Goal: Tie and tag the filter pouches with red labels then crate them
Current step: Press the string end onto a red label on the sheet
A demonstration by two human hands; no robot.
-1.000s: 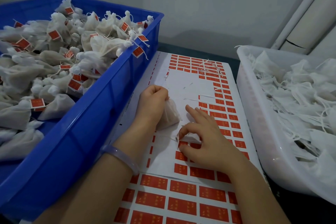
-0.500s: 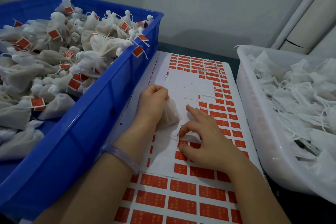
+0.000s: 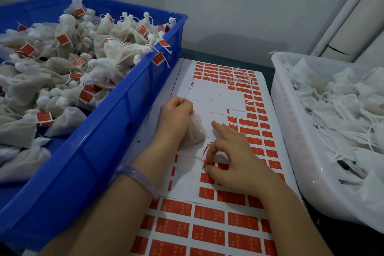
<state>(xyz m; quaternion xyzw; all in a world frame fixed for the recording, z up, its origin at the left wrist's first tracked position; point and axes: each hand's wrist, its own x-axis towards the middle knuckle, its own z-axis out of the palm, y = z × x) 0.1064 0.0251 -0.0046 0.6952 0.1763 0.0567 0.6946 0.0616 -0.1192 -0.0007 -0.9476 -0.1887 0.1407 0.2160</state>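
Observation:
My left hand grips the gathered neck of a filled filter pouch, which rests on the sheet of red labels. Its thin white string trails toward my right hand. That hand pinches a red label between thumb and middle finger, partly lifted off the sheet, with the forefinger stretched out. On the left, the blue crate is heaped with tied pouches carrying red tags.
A white plastic basket on the right holds several pouches with loose strings. A second label sheet lies nearer me under the first. Peeled backing strips lie at the sheet's far end. A grey wall stands behind.
My right thumb and finger have closed on a red label and peeled it up from the sheet. My left hand and the pouch have stayed put.

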